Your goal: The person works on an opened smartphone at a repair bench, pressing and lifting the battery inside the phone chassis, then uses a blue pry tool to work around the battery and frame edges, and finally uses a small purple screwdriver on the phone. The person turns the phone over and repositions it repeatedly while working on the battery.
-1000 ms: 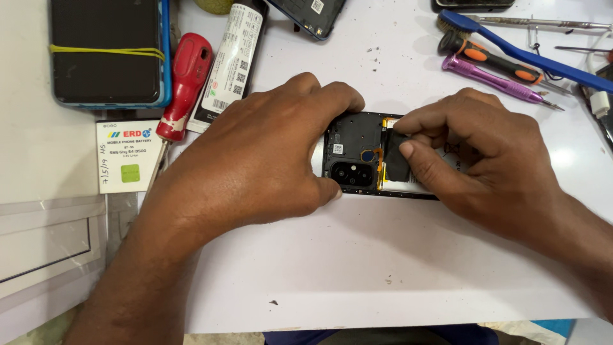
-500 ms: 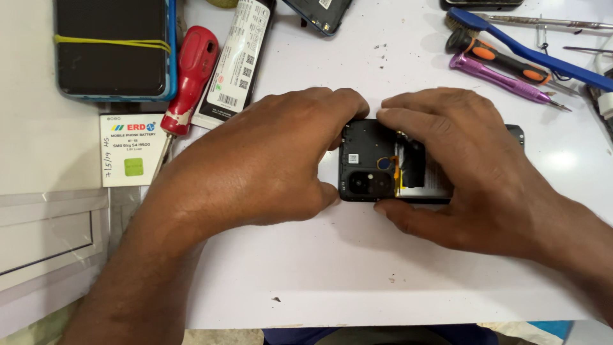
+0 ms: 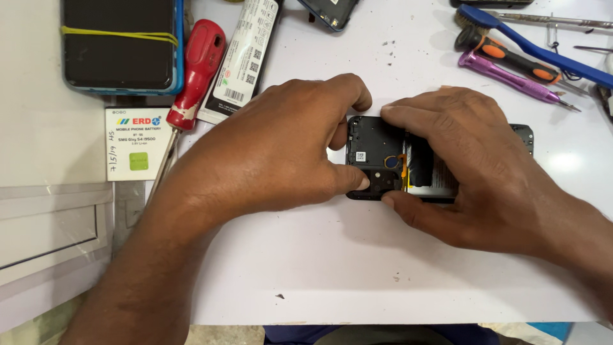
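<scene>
1. The opened phone (image 3: 383, 160) lies flat on the white table (image 3: 332, 268), back up with its cover off, right of the middle and well clear of the near edge. Its long axis runs left to right, the camera end toward my left hand.

2. My left hand (image 3: 274, 153) comes in from the near-left corner. Its thumb presses down on the near-left corner of the phone by the camera, and its forefinger curls over the far-left corner, so the fingers are clamped on that short end.

3. My right hand (image 3: 485, 172) covers the right half of the phone. Its fingers reach along the far edge and the thumb sits against the near edge, pinching the body across its width. The battery area is mostly hidden under this hand.

4. Both hands touch the phone; the left holds the uncovered end, where the black inner cover shows.

5. Toward the far-left corner lie a red screwdriver (image 3: 195, 73), a loose battery (image 3: 246, 54) beside it, a small white box (image 3: 134, 144) and another phone with a rubber band (image 3: 118, 45).

6. Along the far-right edge lie a blue brush (image 3: 543, 54), an orange-and-black screwdriver (image 3: 511, 57) and a purple one (image 3: 511, 80), all apart from my hands. Nothing stands between the hands and the phone.
</scene>
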Motion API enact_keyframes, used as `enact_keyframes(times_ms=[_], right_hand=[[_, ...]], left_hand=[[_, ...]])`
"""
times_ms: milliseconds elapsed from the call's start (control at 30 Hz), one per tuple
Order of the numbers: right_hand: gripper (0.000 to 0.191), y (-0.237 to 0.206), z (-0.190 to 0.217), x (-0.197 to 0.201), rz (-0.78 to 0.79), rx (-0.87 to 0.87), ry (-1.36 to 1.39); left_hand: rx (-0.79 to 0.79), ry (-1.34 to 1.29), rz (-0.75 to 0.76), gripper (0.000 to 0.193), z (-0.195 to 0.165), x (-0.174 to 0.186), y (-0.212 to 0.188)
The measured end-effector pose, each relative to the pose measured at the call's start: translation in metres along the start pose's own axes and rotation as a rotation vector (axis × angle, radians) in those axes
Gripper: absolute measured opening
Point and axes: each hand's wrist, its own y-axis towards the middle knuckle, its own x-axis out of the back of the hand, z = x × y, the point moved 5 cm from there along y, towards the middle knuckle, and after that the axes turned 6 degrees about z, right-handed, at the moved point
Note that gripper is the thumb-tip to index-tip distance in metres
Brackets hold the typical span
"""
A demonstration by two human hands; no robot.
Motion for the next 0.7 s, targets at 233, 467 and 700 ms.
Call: enact_keyframes(times_ms=[233, 467, 700], right_hand=[[0.081, 0.0011, 0.0021, 0.003, -0.008, 0.018, 0.025], [0.081, 0.0005, 0.0017, 0.0022, -0.005, 0.029, 0.027], [0.08, 0.0004, 0.0, 0.002, 0.007, 0.034, 0.034]], left_hand=[[0.023, 0.018, -0.03, 0.064, -0.0037, -0.0002, 0.0009], [0.01, -0.011, -0.051, 0.061, -0.0033, -0.0017, 0.0011], [-0.042, -0.016, -0.082, 0.058, -0.0028, -0.002, 0.0016]])
